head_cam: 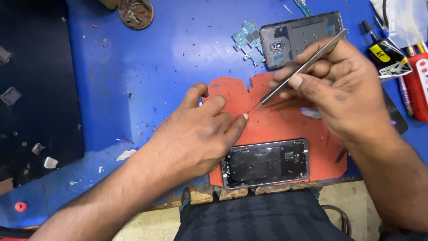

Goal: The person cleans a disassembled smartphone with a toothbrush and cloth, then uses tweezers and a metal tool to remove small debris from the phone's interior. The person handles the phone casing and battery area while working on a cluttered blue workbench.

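Note:
My right hand (339, 85) grips metal tweezers (299, 69), their tips pointing down-left onto a worn red mat (285, 127). My left hand (196, 134) rests on the mat's left edge, fingers curled, thumb tip close to the tweezers' tips; what lies between them is too small to tell. An opened phone frame (266, 163) lies on the mat near the bench's front edge, just right of my left hand.
A blue bench top (133, 76) carries a phone back cover (298, 38), a small circuit board (246, 39), a round dish of debris (135, 12), and bottles and tubes (401, 62) at the right. A black panel (35, 89) covers the left.

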